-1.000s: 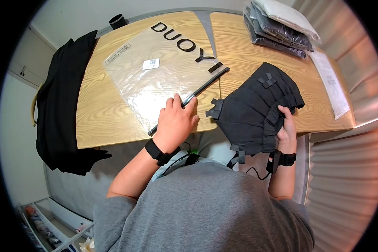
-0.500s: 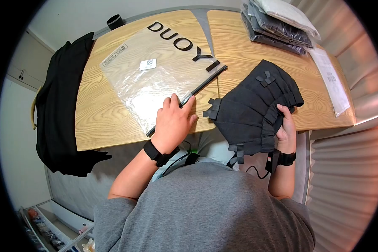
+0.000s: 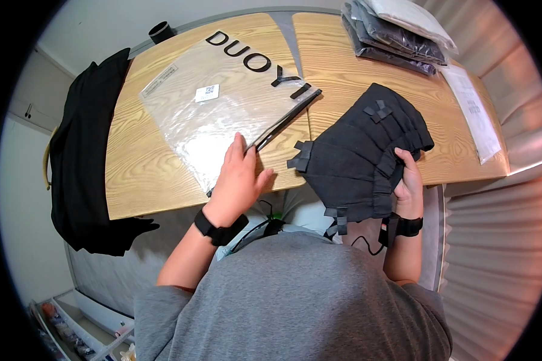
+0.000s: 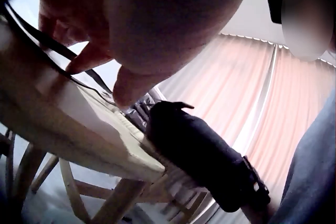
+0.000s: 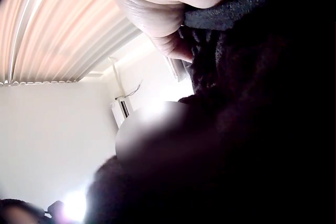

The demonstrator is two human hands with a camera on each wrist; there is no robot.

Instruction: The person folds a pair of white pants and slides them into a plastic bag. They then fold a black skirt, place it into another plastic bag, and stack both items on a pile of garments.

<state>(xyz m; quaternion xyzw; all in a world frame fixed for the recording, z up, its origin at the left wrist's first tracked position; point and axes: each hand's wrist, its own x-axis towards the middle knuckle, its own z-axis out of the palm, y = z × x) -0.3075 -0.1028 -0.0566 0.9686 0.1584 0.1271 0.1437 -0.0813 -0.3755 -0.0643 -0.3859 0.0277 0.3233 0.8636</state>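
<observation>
as one hand (image 3: 409,181) grips cloth (image 3: 352,156), one lettered bag (image 3: 183,123)

Big black letters (image 3: 247,59) spell DUOYI on the clear bag (image 3: 174,120). They are farther out than the left hand (image 3: 238,177), and they run down to the right, past its fingertips. On the same bag, out in front of the left hand and a bit to its left, there is a white sticker (image 3: 207,93) with a square dotted code. More to the left of that hand, by the bag's edge, a little printed box (image 3: 161,79) has words too tiny to read. Past the right hand (image 3: 409,180), to its right, a white packet (image 3: 473,117) has dark print, also too tiny.
</observation>
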